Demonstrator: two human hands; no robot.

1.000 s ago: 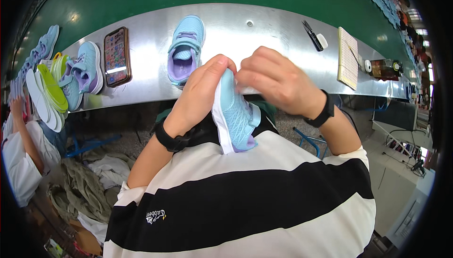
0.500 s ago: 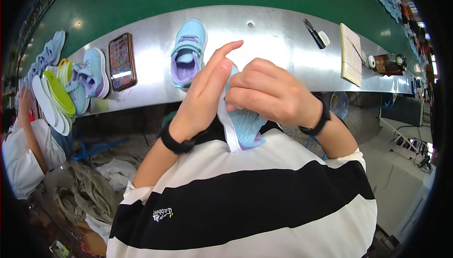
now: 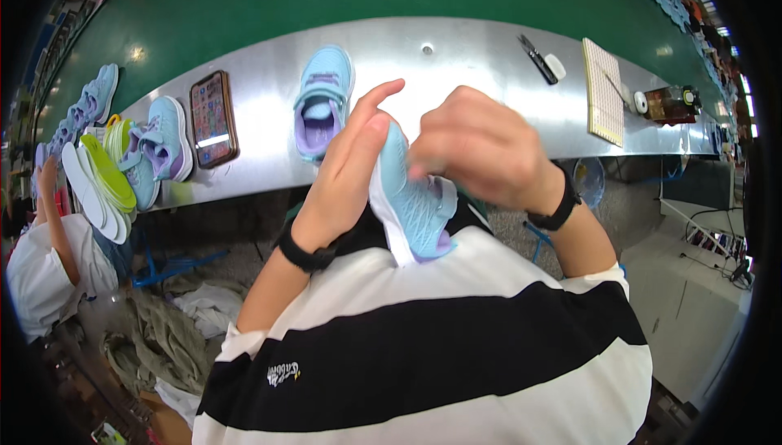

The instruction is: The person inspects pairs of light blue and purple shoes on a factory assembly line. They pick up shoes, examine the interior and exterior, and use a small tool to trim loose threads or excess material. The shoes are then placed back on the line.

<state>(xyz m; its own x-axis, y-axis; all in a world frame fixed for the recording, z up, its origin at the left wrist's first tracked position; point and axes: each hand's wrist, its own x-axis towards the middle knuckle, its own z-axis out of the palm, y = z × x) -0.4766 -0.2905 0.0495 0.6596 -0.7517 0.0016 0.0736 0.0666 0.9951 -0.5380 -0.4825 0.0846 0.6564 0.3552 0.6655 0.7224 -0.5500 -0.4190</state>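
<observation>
A light-blue sneaker (image 3: 405, 192) with a white sole and lilac lining is held on its side against my striped shirt. My left hand (image 3: 346, 172) grips it at the toe end, thumb on the upper and index finger stretched up past the toe. Just right of the upper, my right hand (image 3: 489, 152) is curled with its fingers drawn together, somewhat blurred; whatever they pinch is too small or hidden to make out. A matching sneaker (image 3: 326, 78) stands on the metal tabletop (image 3: 261, 103) beyond my left hand, toe pointing away.
Left on the tabletop lie a phone (image 3: 213, 119), another blue sneaker (image 3: 166, 137) and white and lime insoles (image 3: 85, 188). On the right are thread snips (image 3: 538, 60), a gridded pad (image 3: 603, 91) and a brown bottle (image 3: 674, 106). A co-worker's arm (image 3: 57, 209) reaches in far left.
My right hand has lifted off the sneaker's upper and moved a little right, uncovering its strap and side. My left hand keeps its grip. The whole view has shifted slightly.
</observation>
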